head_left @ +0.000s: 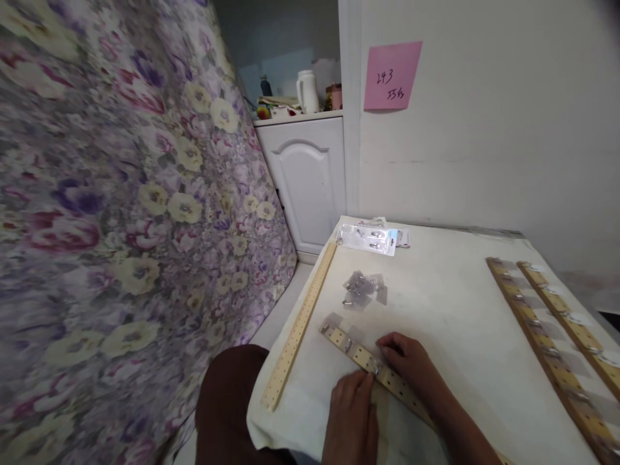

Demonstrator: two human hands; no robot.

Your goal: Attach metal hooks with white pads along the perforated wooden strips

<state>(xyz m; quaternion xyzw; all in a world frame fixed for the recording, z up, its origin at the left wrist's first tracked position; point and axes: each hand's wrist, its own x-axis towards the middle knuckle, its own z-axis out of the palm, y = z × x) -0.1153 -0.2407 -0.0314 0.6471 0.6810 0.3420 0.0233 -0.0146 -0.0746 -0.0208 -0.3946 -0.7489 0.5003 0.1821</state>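
Note:
A perforated wooden strip [398, 385] lies slantwise on the table, with several small metal pieces on clear plastic squares along its far half. My left hand [349, 413] is closed, its fingertips pressed at the near edge of the strip beside a metal clip [376, 368]. Across the strip, my right hand [411, 361] has its fingers curled together close to the same clip; whatever they pinch is hidden. Farther back sits a loose pile of metal pieces on clear plastic squares [359, 289].
A bare perforated strip [299, 329] runs along the table's left edge. Fitted strips [547, 345] lie at the right. Clear packaging [368, 239] rests at the back of the white-covered table [436, 284]. A flowered curtain [145, 194] hangs left; a white cabinet [310, 181] stands behind.

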